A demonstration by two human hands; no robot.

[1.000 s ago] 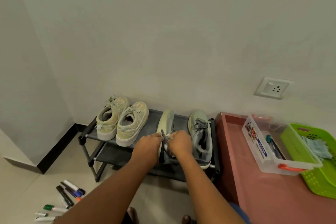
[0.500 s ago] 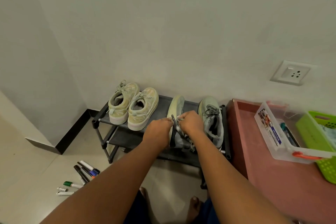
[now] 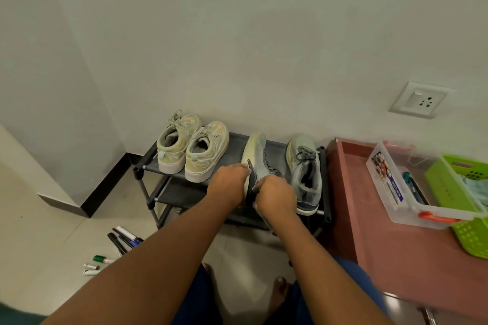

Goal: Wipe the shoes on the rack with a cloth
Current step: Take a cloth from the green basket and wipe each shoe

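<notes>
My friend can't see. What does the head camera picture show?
Two hands, the left hand and the right hand, hold a grey shoe tipped on its side on a black shoe rack. Its grey partner stands beside it, with two pale yellow shoes further left. Marker pens lie on the floor.

- A home, likely an entryway corner: low black shoe rack (image 3: 148,166) with sneakers (image 3: 206,150) against a plain wall.
- Tiled floor (image 3: 52,240), black skirting (image 3: 105,187), wall socket (image 3: 420,100).
- Marker pens (image 3: 124,239) lie scattered on the floor.
</notes>
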